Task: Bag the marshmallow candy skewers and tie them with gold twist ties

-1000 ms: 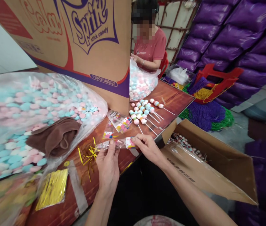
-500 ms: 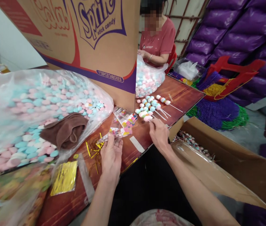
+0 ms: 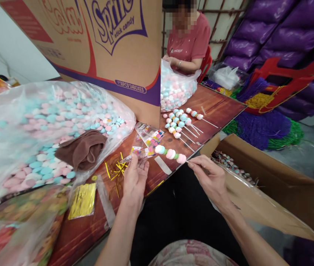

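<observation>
Pinched in my right hand [image 3: 208,173] is the stick of a marshmallow skewer [image 3: 170,154], with pink, white and blue marshmallows and green pieces between them. It points left, its tip close to the clear printed bag [image 3: 142,152] that my left hand [image 3: 136,173] holds between thumb and fingers. More printed bags [image 3: 149,133] lie on the table just beyond. Several finished skewers [image 3: 180,123] rest in a row further off, sticks toward the table edge. Loose gold twist ties [image 3: 117,170] are scattered left of my left hand, near a packet of gold ties [image 3: 82,200].
A large bag of marshmallows [image 3: 46,122] covers the left side, a brown cloth [image 3: 81,149] on it. A tall carton [image 3: 123,66] stands behind. On the right, an open box [image 3: 284,192] holds packed skewers. Across the table [image 3: 218,101], a person [image 3: 188,40] sits by another marshmallow bag [image 3: 177,87].
My right hand has lifted one skewer from the row and brought it back toward my left hand. My left hand stays nearly in place with the bag.
</observation>
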Demonstrator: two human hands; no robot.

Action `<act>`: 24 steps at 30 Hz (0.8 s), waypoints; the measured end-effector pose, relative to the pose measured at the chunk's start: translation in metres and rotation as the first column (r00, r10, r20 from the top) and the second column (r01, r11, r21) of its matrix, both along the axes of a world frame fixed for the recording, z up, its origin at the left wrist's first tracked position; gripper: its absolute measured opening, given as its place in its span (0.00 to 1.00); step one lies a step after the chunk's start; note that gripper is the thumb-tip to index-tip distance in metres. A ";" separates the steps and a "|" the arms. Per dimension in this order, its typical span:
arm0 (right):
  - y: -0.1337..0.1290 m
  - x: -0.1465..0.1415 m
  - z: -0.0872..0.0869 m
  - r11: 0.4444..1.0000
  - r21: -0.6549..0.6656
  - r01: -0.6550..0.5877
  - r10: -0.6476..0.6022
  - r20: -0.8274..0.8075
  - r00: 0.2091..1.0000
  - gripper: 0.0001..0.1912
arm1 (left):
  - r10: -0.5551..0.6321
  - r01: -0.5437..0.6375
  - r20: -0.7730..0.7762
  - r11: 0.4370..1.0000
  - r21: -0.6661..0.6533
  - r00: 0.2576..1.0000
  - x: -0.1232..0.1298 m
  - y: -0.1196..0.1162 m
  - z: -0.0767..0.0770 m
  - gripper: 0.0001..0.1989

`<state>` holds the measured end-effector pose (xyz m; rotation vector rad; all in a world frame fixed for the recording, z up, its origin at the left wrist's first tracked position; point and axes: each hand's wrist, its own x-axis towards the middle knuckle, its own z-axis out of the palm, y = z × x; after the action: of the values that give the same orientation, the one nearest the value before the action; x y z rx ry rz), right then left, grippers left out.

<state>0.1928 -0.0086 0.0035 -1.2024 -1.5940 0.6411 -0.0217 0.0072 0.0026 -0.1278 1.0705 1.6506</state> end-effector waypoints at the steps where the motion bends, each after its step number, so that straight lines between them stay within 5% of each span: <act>1: 0.001 0.003 0.000 1.000 0.021 -0.008 0.006 0.051 0.999 0.05 | -0.004 0.004 -0.012 1.000 0.007 1.000 0.000 -0.001 0.000 0.07; 7: 0.004 0.018 0.007 0.983 0.165 -0.084 0.024 0.340 0.940 0.06 | -0.056 0.087 -0.208 0.985 0.146 0.977 -0.004 -0.004 0.000 0.12; 16: -0.001 -0.005 0.006 0.991 -0.013 -0.132 0.132 0.146 0.980 0.07 | -0.017 0.109 -0.345 0.962 0.251 0.939 0.002 -0.006 -0.005 0.14; 24: -0.005 -0.010 0.008 0.984 0.034 -0.176 0.159 0.292 0.943 0.07 | 0.085 0.008 -0.328 0.962 0.272 0.941 0.004 -0.010 -0.010 0.16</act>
<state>0.1831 -0.0136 0.0111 -1.1635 -1.9636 0.5376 -0.0179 -0.0025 -0.0073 0.3272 1.0848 1.8816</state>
